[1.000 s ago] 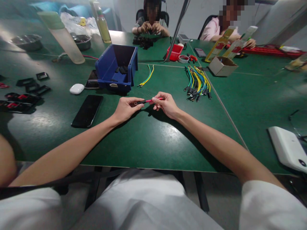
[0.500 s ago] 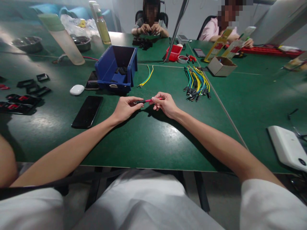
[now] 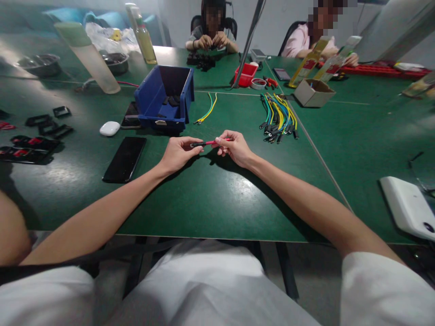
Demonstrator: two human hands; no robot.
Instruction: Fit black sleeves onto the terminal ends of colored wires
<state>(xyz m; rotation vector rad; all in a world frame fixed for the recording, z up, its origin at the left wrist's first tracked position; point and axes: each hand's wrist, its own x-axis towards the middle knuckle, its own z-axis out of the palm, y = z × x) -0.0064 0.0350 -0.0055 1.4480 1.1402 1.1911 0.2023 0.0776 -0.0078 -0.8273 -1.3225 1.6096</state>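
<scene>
My left hand point(image 3: 178, 153) and my right hand point(image 3: 234, 147) meet above the middle of the green table point(image 3: 217, 199). Between them they hold a short red wire point(image 3: 210, 143) with a black end piece. The left fingers pinch the black end, the right fingers pinch the red part. Just beyond the hands stands a blue bin point(image 3: 165, 96) with small black parts in it. A loose yellow and green wire pair point(image 3: 208, 107) lies right of the bin. A bundle of coloured wires point(image 3: 278, 117) with black ends lies further right.
A black phone point(image 3: 125, 158), a white earbud case point(image 3: 109, 128) and black frames point(image 3: 37, 136) lie to the left. A white device point(image 3: 408, 206) sits at the right edge. A cardboard box point(image 3: 314, 93), a red tray point(image 3: 247, 74) and bottles stand further back, where two other people work.
</scene>
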